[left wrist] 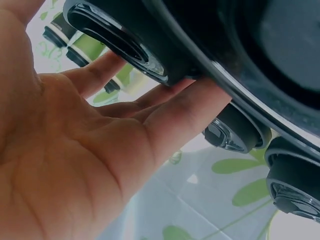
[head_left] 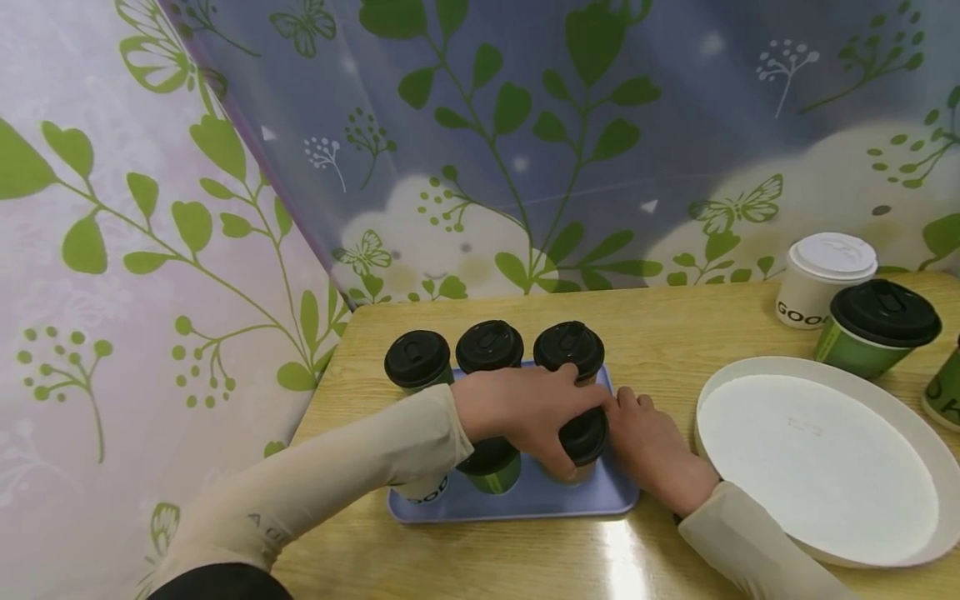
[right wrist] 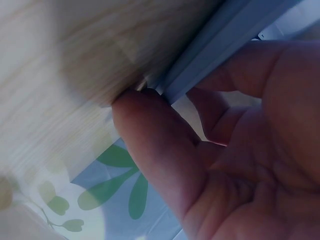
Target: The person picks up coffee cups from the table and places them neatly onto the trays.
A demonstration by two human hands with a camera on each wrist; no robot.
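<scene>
A blue rectangular tray (head_left: 525, 508) on the wooden table carries several paper cups with black lids in two rows. My left hand (head_left: 525, 410) reaches across them, thumb and fingers spread round the black lid of the front-right cup (head_left: 585, 437). Up close in the left wrist view, the fingertips press against a black lid (left wrist: 160, 45). At the tray's right side, my right hand (head_left: 652, 446) grips the rim. Its fingers lie along both sides of the blue tray edge (right wrist: 215, 45) in the right wrist view. My left forearm partly hides the front-left cup (head_left: 423, 490).
To the right lies a large round white tray (head_left: 817, 467). Behind it stand a white-lidded cup (head_left: 828, 258) and a green cup with a black lid (head_left: 885, 317). Another green cup (head_left: 947, 387) is cut off at the right. A patterned cloth (head_left: 450, 167) hangs behind the table.
</scene>
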